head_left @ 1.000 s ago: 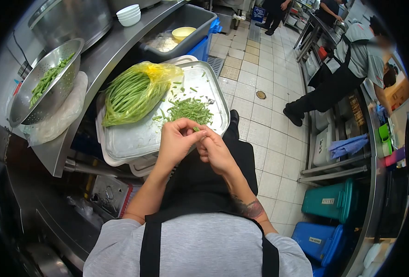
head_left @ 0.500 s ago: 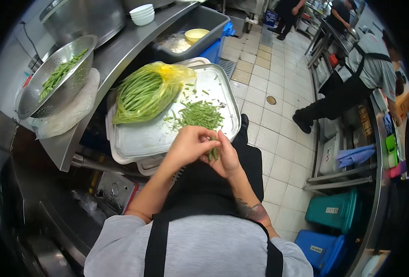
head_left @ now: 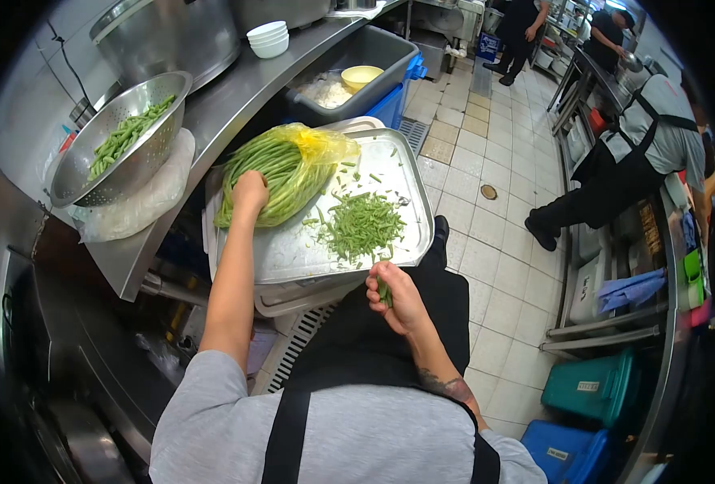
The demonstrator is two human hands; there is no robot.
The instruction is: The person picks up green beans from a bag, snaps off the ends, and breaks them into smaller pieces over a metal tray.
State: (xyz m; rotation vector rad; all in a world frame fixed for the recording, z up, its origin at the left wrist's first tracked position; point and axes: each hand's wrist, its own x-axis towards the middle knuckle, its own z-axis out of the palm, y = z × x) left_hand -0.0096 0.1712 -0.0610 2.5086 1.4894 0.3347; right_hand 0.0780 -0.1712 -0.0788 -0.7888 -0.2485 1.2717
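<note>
My left hand [head_left: 250, 192] is at the near-left side of a yellow plastic bag [head_left: 325, 149] full of long green beans [head_left: 275, 165]. Its fingers curl down onto the beans, and their tips are hidden. In front of my lap, my right hand [head_left: 396, 298] is closed around a few short green bean pieces [head_left: 384, 292]. Just beyond it, a loose pile of cut bean bits [head_left: 363, 226] lies on a metal tray [head_left: 293, 262]. The bag rests on the same tray.
A steel colander [head_left: 152, 133] with beans stands tilted on the steel counter [head_left: 212, 133] at left, near stacked white bowls [head_left: 268, 40]. A grey tub [head_left: 357, 89] holds a yellow bowl [head_left: 361, 77]. At right, a person [head_left: 648, 145] leans over shelving; lidded bins [head_left: 587, 387] stand below.
My hands have come apart. The left moved forward and left from beside the right to the bag of beans; the right stays near my lap, still holding bean pieces. The view shifted slightly.
</note>
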